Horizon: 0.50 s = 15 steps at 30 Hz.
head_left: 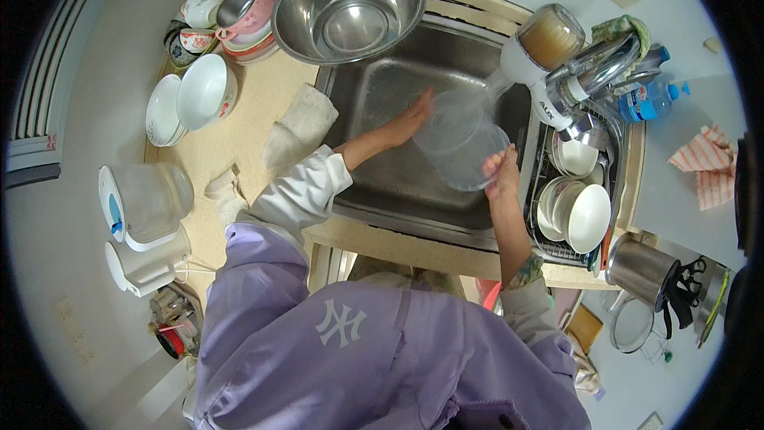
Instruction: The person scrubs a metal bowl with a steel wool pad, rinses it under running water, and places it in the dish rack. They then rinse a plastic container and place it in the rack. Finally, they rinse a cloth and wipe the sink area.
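A clear round plastic container (462, 149) is tilted over the stainless steel sink (382, 185). My right hand (503, 172) grips its rim on the near right side. Flat and extended, my left hand (412, 119) is at the container's left side; whether it touches the wall there cannot be told. Water runs from the white AUX faucet filter (525, 63) down onto the container. The filter's clear housing holds a tan cartridge (552, 39).
A large steel basin (352, 12) rests across the sink's back left corner. White bowls (588, 218) fill a drying rack on the right. On the left counter are a folded towel (301, 125), stacked bowls (206, 92), a pink double-handled cup (246, 9) and a clear pitcher (149, 203).
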Available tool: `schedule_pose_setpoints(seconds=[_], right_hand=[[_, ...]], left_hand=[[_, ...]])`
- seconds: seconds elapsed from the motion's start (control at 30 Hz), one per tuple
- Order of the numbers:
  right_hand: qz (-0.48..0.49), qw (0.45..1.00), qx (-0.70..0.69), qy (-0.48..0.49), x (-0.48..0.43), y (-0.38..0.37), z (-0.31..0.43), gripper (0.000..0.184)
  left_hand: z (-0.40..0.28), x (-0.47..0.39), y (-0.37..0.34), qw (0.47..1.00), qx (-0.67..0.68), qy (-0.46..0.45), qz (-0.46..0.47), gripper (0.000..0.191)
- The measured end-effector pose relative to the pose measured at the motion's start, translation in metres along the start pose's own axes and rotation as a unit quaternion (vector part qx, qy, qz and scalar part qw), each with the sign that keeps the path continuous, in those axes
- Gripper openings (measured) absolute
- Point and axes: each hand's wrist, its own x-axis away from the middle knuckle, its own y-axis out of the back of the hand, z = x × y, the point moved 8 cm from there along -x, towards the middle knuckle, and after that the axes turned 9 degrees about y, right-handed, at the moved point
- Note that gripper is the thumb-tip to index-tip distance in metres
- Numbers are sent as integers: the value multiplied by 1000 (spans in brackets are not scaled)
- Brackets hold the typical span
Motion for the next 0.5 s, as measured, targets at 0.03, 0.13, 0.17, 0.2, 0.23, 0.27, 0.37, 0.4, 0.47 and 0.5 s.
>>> schedule_pose_setpoints(seconds=[0.03,0.13,0.17,0.2,0.23,0.27,0.37,0.4,0.47,0.5], right_hand=[[-3,1000,2,-2,0,0,-1,39],[-4,1000,2,-13,2,-1,-3,38],[-7,1000,-1,-20,3,-1,-5,38],[-12,1000,-5,-25,4,0,-5,37],[-15,999,-9,-30,4,-1,-5,37],[-16,999,-6,-31,4,-2,-6,37],[-19,999,3,-39,6,-7,-7,36],[-27,999,1,-42,5,-4,-7,36],[-15,999,-4,-40,0,-1,-4,36],[6,999,-8,-36,-3,-1,0,36]], left_hand=[[-3,4,0,1000,-27,-10,-3,73],[-14,10,3,998,-50,15,-16,86],[-18,10,3,998,-48,34,-22,90],[-27,12,2,998,23,57,-10,93],[-37,13,2,992,94,80,-1,97],[-40,12,-1,981,165,103,8,100],[-23,5,5,969,169,169,-58,98],[-27,6,-1,961,221,162,-24,98],[-36,11,-9,935,322,146,44,99],[-39,14,-7,936,317,144,56,96]])
